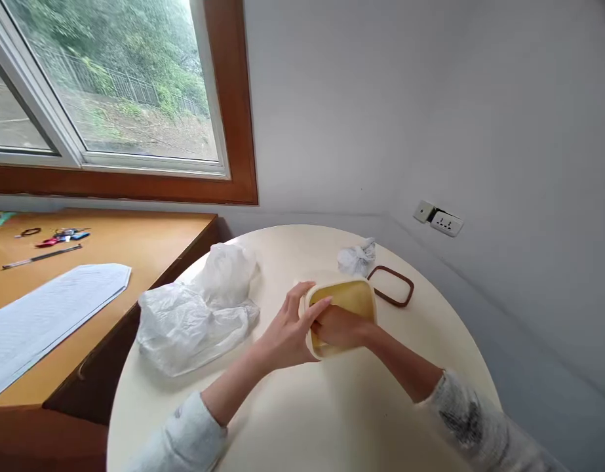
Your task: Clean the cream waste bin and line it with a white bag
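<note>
Yellow container (349,296) over the round table (331,419), short of its far-right edge, mouth tipped toward the wearer, long axis unclear! Left hand (293,322) clasps its left rim; right hand (340,326) curls inside, grip hidden.

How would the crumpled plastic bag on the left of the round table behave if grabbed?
The bag would probably fold limply, given its many creases. It looks thin and translucent, so likely light for its size. Lying spread out on the round table, it seems unlikely to roll.

Forearms (238,382) converging, left fingers (298,292) bent
</note>
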The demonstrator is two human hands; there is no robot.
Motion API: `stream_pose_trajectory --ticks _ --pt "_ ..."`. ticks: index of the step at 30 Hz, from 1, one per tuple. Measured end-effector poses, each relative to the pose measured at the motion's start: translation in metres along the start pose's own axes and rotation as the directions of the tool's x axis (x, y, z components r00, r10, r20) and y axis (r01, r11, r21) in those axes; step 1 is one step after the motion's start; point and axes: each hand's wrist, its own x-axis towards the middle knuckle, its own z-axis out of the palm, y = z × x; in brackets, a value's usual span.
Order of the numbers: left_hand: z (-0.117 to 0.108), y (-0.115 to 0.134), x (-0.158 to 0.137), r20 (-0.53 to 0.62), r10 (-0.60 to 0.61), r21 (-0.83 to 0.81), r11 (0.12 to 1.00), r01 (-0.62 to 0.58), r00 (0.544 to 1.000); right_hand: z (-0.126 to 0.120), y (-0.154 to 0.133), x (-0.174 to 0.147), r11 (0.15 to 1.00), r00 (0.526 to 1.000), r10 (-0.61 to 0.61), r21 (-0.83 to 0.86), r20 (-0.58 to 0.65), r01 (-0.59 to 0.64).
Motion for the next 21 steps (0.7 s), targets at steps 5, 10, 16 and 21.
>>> stream_pose_trajectory --ticks 5,10,16,21 --pt "-0.004 -0.004 -0.001 -0.001 -0.02 0.022 1.0 0.02 1.0 -0.022 -0.014 -0.032 0.999 0.98 -0.041 -0.02 0.194 0.045" --pt "-0.002 -0.002 0.001 0.023 0.011 0.027 1.0 -0.012 1.0 -0.037 -0.02 -0.055 0.995 0.966 -0.017 -0.094 0.257 0.043" --pt "0.002 0.002 0.007 0.028 0.043 0.042 0.998 -0.044 0.999 -0.007 -0.003 -0.014 0.862 0.989 0.096 -0.507 0.112 -0.026" --pt "0.001 0.001 0.013 0.04 -0.008 0.059 0.998 0.006 0.999 0.0 0.01 0.018 0.848 0.994 0.112 -0.523 0.02 -0.085"
